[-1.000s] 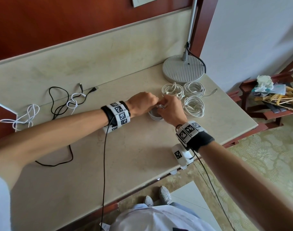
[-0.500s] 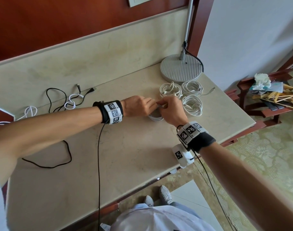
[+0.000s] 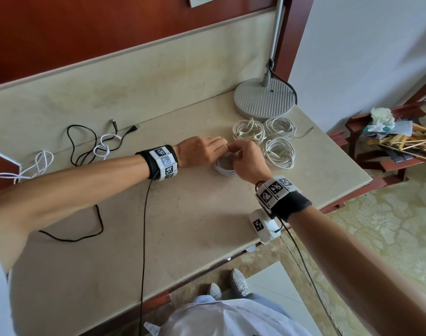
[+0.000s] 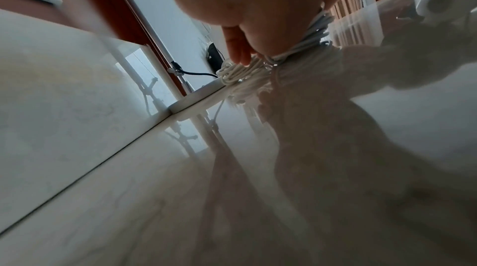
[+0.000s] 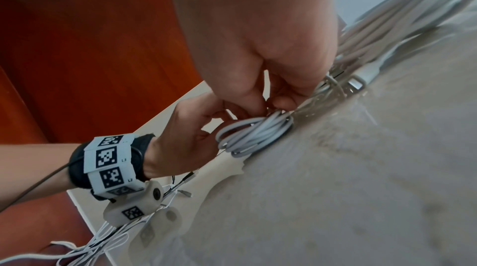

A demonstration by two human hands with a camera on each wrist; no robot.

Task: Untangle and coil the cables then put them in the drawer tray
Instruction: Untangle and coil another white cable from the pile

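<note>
A small coil of white cable (image 3: 223, 169) (image 5: 254, 133) lies on the marble counter (image 3: 183, 214) under both hands. My left hand (image 3: 202, 154) (image 5: 191, 137) holds its left side with curled fingers. My right hand (image 3: 247, 161) (image 5: 273, 94) pinches the coil's far side with thumb and fingertips. Three finished white coils (image 3: 249, 129) (image 3: 280, 126) (image 3: 280, 152) lie just right of the hands. Loose tangled black and white cables (image 3: 93, 146) and another white cable (image 3: 35, 166) lie at the back left. No drawer tray is in view.
A round grey lamp base (image 3: 264, 98) with its pole stands at the back right corner. A black cable (image 3: 86, 236) trails across the counter's left front. The counter's edge (image 3: 328, 202) is close on the right; a wooden rack with clutter (image 3: 389, 141) stands beyond it.
Both hands stayed on the small coil. The left wrist has turned and drawn slightly leftward; the right hand's fingers shifted on the coil's far side.
</note>
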